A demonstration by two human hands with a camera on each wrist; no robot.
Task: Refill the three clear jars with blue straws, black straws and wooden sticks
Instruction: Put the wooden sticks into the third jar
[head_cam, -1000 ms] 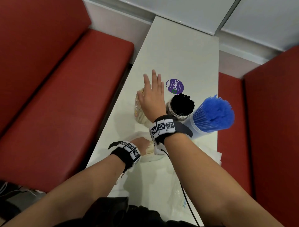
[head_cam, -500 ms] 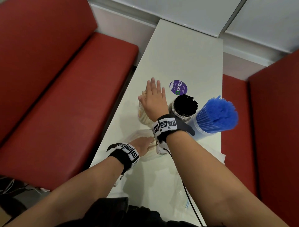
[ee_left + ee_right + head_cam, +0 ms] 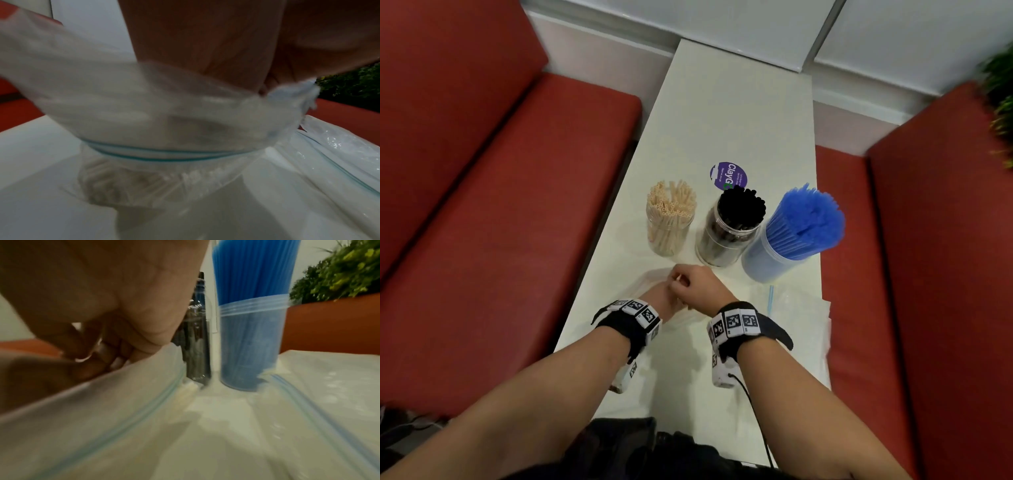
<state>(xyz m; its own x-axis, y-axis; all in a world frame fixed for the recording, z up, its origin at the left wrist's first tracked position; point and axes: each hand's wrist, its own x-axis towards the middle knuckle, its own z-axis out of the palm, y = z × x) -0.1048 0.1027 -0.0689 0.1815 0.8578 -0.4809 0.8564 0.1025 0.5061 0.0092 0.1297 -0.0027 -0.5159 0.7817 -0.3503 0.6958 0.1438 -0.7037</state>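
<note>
left hand [image 3: 661,301]: mostly hidden by right hand [image 3: 697,287] | bag [image 3: 144,100]: blurred

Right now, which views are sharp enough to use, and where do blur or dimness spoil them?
Head view: evenly lit and sharp on the three clear jars; edges curve. Left wrist view: dim, the clear zip-seal plastic bag smeared by blur. Right wrist view: dim, the right hand soft; the bundle of blue straws is clearest.

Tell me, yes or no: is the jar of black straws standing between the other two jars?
Yes: in the head view the jar of black straws stands between the wooden sticks jar and the blue straws jar.
</note>
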